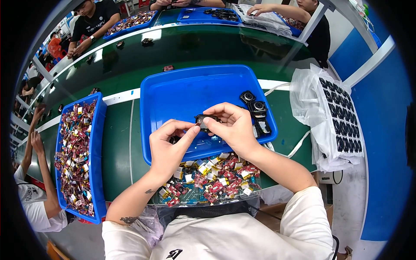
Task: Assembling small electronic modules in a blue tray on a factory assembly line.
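Note:
Over a blue tray [182, 91], both hands meet at a small black plastic casing [207, 118]. My right hand [236, 130] pinches the casing between thumb and fingers. My left hand [171, 145] is closed at the casing's left side, thumb and forefinger together on a small reddish part, perhaps a circuit board; the fingers hide most of it. Several black watch-like casings [259, 107] lie along the tray's right side. Just below my hands, a clear tray [197, 203] holds a heap of small red circuit boards with white and yellow battery-like pieces [212, 177].
A long blue bin [104, 123] heaped with similar boards stands at the left. On the right, black parts fill a white packing tray [344, 115] beside crumpled plastic wrap [305, 104]. A green conveyor belt [190, 47] runs beyond, with other people working around it.

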Demonstrator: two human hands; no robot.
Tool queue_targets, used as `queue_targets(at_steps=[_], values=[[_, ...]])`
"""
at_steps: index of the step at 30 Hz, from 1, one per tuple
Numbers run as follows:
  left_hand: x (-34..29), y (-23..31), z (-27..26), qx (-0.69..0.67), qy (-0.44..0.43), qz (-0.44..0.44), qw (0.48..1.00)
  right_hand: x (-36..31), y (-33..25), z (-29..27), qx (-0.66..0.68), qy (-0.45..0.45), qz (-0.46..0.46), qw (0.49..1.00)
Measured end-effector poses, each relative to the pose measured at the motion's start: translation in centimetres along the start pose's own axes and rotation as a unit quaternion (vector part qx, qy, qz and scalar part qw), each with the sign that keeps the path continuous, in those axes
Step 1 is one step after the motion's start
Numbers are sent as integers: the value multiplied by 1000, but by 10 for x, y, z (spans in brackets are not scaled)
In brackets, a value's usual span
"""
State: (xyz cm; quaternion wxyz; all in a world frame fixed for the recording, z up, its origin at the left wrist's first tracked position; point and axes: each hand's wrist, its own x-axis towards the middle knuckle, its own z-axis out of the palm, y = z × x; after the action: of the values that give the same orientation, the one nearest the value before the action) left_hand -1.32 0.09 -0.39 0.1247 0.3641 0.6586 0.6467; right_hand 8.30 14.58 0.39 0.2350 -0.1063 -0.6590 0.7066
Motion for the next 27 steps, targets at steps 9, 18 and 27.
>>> queue_targets(at_steps=[9, 18, 27], values=[[5, 4, -3, -145, -68, -138, 977, -3, 5, 1, -75, 18, -39, 996], [2, 3, -1, -141, -36, -148, 978, -7, 2, 4, -73, -26, -33, 996], [6, 0, -1, -132, -31, -150, 979, -1, 3, -2, 16, -72, -55, 996]])
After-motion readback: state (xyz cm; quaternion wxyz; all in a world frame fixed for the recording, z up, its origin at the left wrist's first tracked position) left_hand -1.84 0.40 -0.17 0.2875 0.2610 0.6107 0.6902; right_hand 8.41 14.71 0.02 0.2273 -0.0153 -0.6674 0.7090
